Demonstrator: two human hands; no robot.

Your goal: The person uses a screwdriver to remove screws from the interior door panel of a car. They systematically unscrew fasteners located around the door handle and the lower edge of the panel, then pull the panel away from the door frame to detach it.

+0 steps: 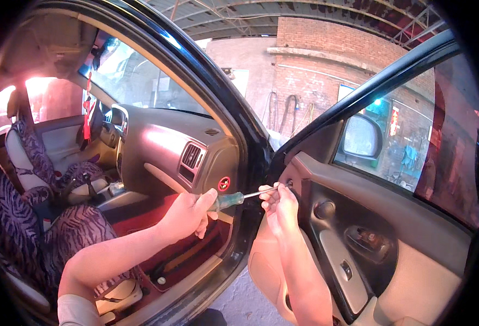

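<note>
My left hand [193, 212] grips the green handle of a screwdriver [227, 199], which lies almost level with its metal shaft pointing right toward the door. My right hand [277, 204] has its fingertips closed around the far part of the shaft, at the upper front corner of the open door's inner panel [326, 185]. The tip is hard to make out at a small dark spot there. Below my right hand are a round speaker cover [325, 209], a handle recess [367, 239] and a grey armrest strip with a switch [340, 261].
The car's dashboard [160, 138], zebra-patterned seats [82, 233] and red floor mat [171, 244] are left of the door frame [253, 149]. The window and side mirror [359, 136] are upper right. Beyond stands a brick wall [321, 54] with hanging hoses [288, 111].
</note>
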